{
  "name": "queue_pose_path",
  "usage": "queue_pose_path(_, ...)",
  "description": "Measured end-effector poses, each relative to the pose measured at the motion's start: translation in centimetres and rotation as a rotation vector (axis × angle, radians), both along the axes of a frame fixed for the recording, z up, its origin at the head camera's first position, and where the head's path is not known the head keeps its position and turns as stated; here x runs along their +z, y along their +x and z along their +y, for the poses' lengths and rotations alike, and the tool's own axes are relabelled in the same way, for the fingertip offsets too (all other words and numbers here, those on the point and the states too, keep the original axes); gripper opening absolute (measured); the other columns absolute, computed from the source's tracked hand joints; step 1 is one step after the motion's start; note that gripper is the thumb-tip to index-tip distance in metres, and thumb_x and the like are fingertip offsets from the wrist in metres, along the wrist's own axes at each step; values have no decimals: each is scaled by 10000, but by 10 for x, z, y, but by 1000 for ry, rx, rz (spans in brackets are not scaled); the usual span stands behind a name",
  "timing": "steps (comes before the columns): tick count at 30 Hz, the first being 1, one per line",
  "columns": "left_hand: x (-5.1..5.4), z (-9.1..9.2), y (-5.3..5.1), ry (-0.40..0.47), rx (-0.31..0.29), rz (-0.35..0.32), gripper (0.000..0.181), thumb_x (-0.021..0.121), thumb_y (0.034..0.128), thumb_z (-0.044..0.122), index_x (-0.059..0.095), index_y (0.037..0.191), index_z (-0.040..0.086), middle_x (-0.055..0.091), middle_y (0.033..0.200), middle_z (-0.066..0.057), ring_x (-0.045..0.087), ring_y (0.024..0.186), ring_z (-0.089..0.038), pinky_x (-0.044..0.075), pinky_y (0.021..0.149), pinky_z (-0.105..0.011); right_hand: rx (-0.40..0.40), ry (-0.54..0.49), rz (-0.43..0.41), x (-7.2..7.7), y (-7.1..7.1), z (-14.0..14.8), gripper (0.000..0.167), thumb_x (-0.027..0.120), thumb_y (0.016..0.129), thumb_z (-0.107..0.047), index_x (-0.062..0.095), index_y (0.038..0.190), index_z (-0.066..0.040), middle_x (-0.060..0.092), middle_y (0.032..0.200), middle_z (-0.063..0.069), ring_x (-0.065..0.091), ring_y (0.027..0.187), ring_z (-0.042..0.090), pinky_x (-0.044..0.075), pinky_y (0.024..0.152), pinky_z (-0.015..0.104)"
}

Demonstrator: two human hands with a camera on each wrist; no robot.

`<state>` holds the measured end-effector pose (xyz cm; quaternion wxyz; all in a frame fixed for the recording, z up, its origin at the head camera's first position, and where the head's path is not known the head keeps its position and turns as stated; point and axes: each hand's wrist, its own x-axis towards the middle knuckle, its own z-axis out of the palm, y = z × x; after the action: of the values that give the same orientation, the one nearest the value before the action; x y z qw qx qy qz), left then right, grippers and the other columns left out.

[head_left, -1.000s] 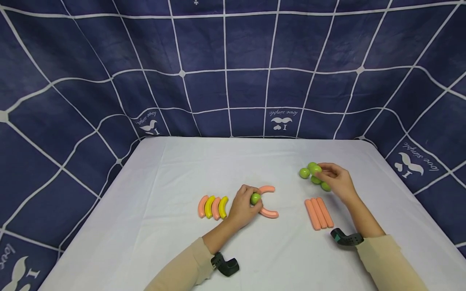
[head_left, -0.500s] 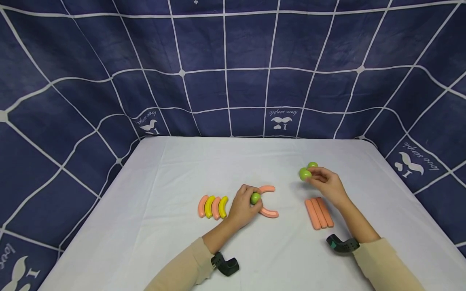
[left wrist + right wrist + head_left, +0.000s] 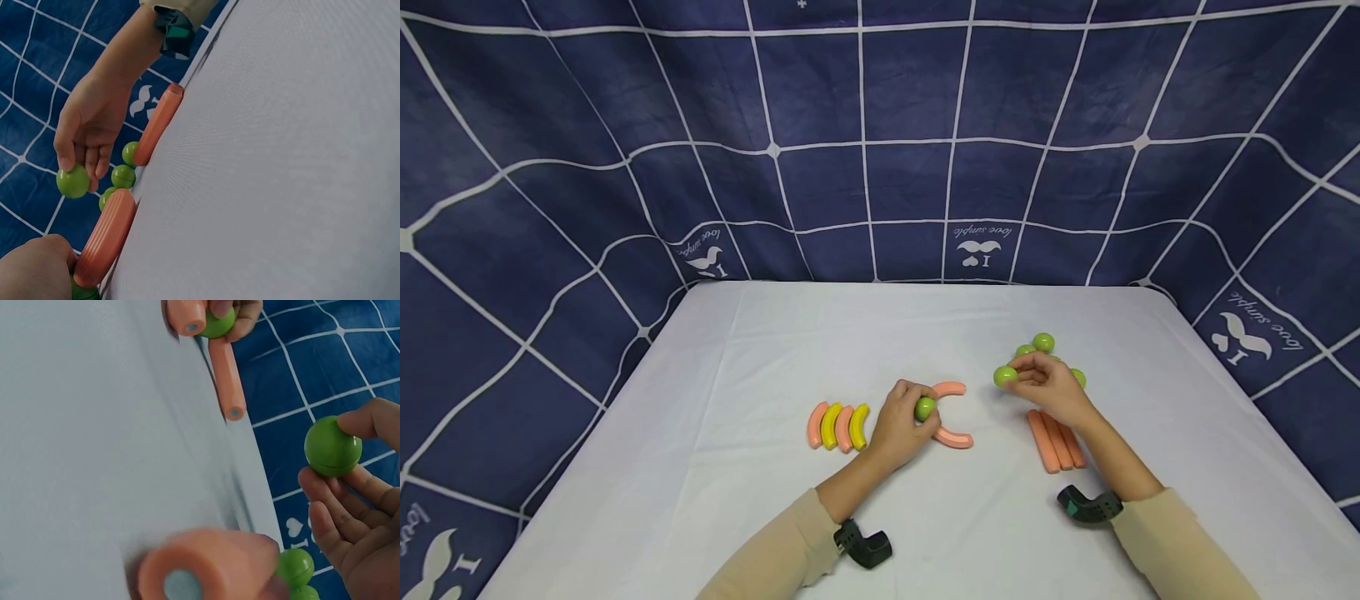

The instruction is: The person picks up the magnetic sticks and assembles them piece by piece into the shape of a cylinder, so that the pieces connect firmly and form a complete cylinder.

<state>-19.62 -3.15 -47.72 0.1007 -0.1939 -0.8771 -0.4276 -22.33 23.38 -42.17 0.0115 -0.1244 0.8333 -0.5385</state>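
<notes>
In the head view my left hand (image 3: 904, 423) has its fingers round a green ball (image 3: 926, 408), between two curved pink sausage pieces (image 3: 953, 438). My right hand (image 3: 1054, 390) pinches another green ball (image 3: 1005, 377) between thumb and fingertips. The right wrist view shows this ball (image 3: 332, 447) held above the table by the right hand (image 3: 369, 512). Behind the right hand lie several green balls (image 3: 1043, 342), some partly hidden by it. In the left wrist view the left hand (image 3: 36, 270) shows at the lower left corner.
Curved pink and yellow pieces (image 3: 829, 426) stand in a row left of my left hand. Straight pink sausages (image 3: 1043, 442) lie side by side below my right hand. A white cloth covers the table (image 3: 760, 333), and a blue gridded curtain (image 3: 910, 187) hangs behind it.
My right hand has moved left and toward me, carrying a green ball away from the group of balls. The left hand has stayed in place round its ball.
</notes>
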Motion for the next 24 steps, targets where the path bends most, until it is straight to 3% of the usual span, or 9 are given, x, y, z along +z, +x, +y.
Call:
queue_pose_path(11, -1, 0, -1, 7, -1, 11, 188, 630, 874, 120, 634, 1060, 90, 491, 989, -25, 478, 835, -153, 433, 736, -276, 80, 70, -5, -12, -9, -16, 372, 756, 813, -60, 600, 1121, 78, 644, 1036, 155, 615, 930, 226, 523, 750, 228)
queue_pose_path(19, -2, 0, -2, -1, 25, 9, 209, 633, 854, 144, 635, 1058, 101, 500, 997, -36, 507, 877, -165, 453, 787, -302, 63, 230, 19, -17, -13, -27, 334, 779, 786, -111, 639, 1060, 19, 656, 963, 83, 613, 888, 228, 505, 754, 343)
queue_pose_path(24, -2, 0, -2, -2, 23, 9, 214, 637, 854, 143, 638, 1062, 96, 505, 1005, -44, 516, 883, -170, 458, 793, -306, 53, 262, 14, -19, -14, -31, 315, 772, 782, -99, 644, 1050, 6, 643, 928, 61, 586, 861, 212, 488, 742, 347)
